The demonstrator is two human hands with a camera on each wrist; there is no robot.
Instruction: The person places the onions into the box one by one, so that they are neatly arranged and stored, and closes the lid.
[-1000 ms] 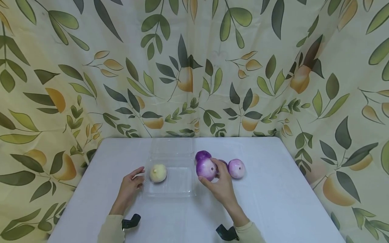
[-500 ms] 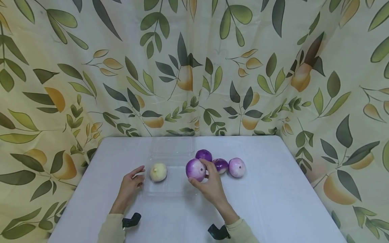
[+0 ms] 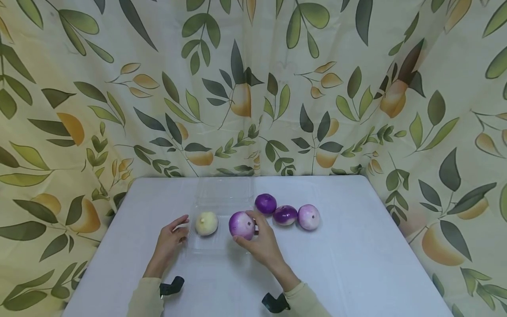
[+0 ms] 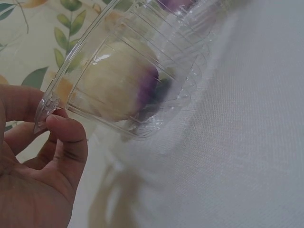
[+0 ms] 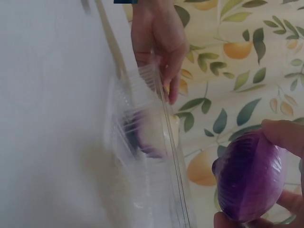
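My right hand [image 3: 264, 244] grips a purple-and-white onion [image 3: 240, 226] between thumb and fingers, held above the right part of a clear plastic container [image 3: 222, 252]. Its purple side and small pointed tip show in the right wrist view. At the container's left side, my left hand [image 3: 169, 242] pinches the rim, as the left wrist view shows. Inside, at the left, lies a cream-coloured onion [image 3: 206, 223], whose lower side looks purple in the left wrist view. The container's lid [image 3: 225, 189] lies folded back, away from me.
Right of the container stand a dark purple onion [image 3: 266, 204], another purple onion [image 3: 285, 215] and a paler pinkish one [image 3: 308, 217], close together. They rest on a white-covered table [image 3: 356, 264]. A leaf-patterned curtain [image 3: 277, 132] hangs behind and at both sides.
My right hand has carried the onion leftward, from beside the other onions to over the container. My left hand has stayed at the container's edge.
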